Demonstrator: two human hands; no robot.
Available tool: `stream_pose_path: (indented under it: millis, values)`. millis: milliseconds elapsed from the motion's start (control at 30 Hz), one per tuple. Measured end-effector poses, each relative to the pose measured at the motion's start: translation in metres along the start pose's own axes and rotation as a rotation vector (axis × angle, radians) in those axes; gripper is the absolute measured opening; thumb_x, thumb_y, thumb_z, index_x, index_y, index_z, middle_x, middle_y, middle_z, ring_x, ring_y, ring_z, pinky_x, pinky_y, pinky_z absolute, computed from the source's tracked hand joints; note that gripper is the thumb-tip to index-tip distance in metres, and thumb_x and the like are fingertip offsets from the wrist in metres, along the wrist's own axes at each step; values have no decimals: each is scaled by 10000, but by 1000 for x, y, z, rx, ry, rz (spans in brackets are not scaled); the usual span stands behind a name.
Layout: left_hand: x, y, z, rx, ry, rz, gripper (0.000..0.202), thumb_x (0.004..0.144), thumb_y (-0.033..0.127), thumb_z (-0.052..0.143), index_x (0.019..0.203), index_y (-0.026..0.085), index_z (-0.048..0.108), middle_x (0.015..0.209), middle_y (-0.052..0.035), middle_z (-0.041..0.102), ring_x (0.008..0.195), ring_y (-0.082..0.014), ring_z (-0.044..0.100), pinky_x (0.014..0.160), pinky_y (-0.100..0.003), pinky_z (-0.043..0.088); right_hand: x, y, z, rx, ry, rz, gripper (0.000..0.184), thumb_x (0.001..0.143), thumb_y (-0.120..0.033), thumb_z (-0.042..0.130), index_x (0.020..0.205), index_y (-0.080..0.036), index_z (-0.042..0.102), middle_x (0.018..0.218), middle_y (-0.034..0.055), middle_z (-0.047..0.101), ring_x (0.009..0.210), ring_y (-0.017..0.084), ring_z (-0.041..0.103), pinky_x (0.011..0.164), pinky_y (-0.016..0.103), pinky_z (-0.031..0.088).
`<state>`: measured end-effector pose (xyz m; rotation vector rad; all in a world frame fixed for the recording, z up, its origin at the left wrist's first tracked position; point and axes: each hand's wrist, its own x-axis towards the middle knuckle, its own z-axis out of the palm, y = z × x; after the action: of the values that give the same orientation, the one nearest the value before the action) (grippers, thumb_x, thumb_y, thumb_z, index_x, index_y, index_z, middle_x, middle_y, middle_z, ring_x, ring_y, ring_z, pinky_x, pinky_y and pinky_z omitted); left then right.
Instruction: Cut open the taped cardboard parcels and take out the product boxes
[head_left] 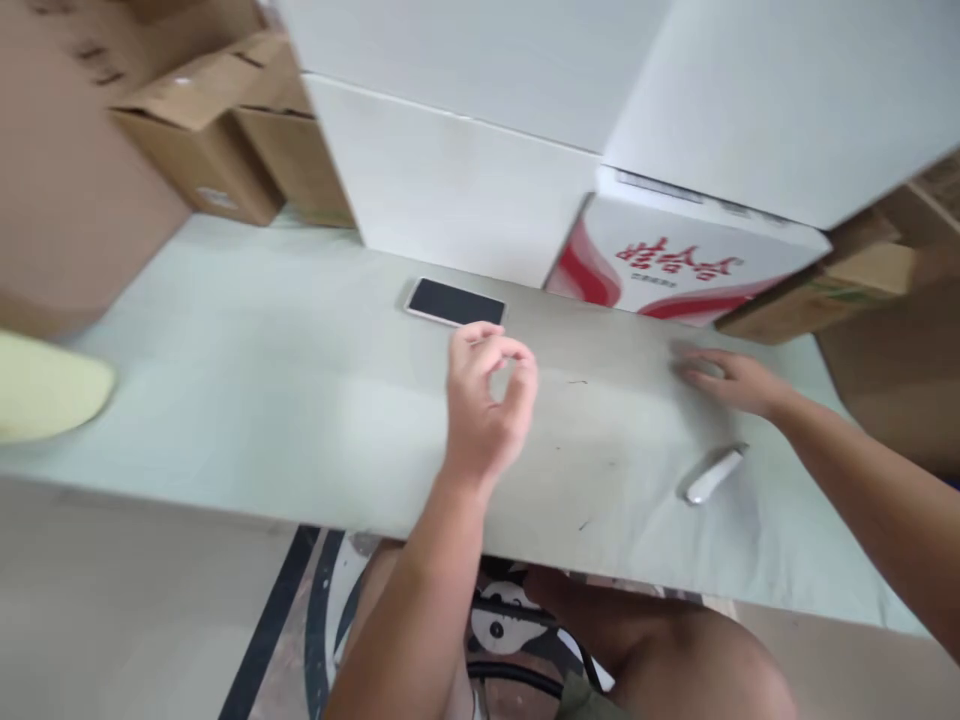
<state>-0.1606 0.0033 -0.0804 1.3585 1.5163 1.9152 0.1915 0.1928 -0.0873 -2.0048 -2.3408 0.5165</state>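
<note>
My left hand [491, 400] is raised above the middle of the table, thumb and index finger meeting in a ring. Whether anything small sits in that pinch cannot be made out. Just beyond it a smartphone [456, 303] with a dark screen and pale edge lies flat. On the right, my right hand [731, 380] hovers low over the cloth, fingers apart and slightly blurred, with nothing seen in them. Below that hand lies a slim white-handled tool [715, 476] with a dark tip, its exact kind unclear.
A pale green cloth [247, 380] covers the table, with thin dark thread-like bits [584, 525] on it. White boxes [450, 180] and a red-and-white printed carton [667, 260] line the back. Cardboard boxes [202, 160] stand left; a yellow rounded object [52, 388] sits at the left edge.
</note>
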Motion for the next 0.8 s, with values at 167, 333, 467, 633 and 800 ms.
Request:
stream_pose_path:
  millis: [167, 333, 467, 633, 800]
  values:
    - [-1, 13, -35, -92, 10, -85, 125, 940, 275, 631, 828, 224, 649, 1120, -105, 568, 1205, -278, 611, 1020, -458, 574, -5, -107, 12, -114, -84, -277, 418, 832, -410, 641, 1201, -251, 758, 1314, 128, 759, 851, 295, 721, 928, 521, 593]
    - [1, 15, -87, -189, 130, -325, 154, 918, 264, 615, 771, 223, 630, 1105, -95, 609, 1265, -271, 556, 1012, -420, 556, 6, -250, 41, -161, -62, -613, 504, 893, -450, 563, 1332, -253, 713, 1421, 91, 704, 1246, 312, 702, 1071, 482, 581]
    - [6, 7, -123, -227, 217, -389, 194, 932, 261, 596, 742, 220, 606, 1019, -79, 619, 1143, -247, 578, 983, -400, 549, 23, -384, 68, -185, 91, -784, 476, 952, -325, 562, 1386, -177, 688, 1470, 159, 661, 1346, 311, 637, 1182, 483, 493]
    - [17, -4, -152, -256, 318, -414, 158, 912, 275, 599, 773, 214, 641, 1022, -81, 611, 1042, -233, 595, 977, -413, 544, 63, -532, 64, -144, 337, -820, 365, 982, -224, 571, 1260, -15, 684, 1433, 163, 665, 1507, 332, 459, 1241, 547, 263]
    - [24, -8, -174, -307, 338, -457, 150, 903, 303, 597, 797, 205, 639, 1052, -87, 594, 1049, -233, 602, 965, -412, 532, 128, -607, 41, 53, 271, -727, 337, 1102, -171, 416, 1237, -13, 681, 1450, 131, 629, 1468, 276, 503, 1221, 542, 324]
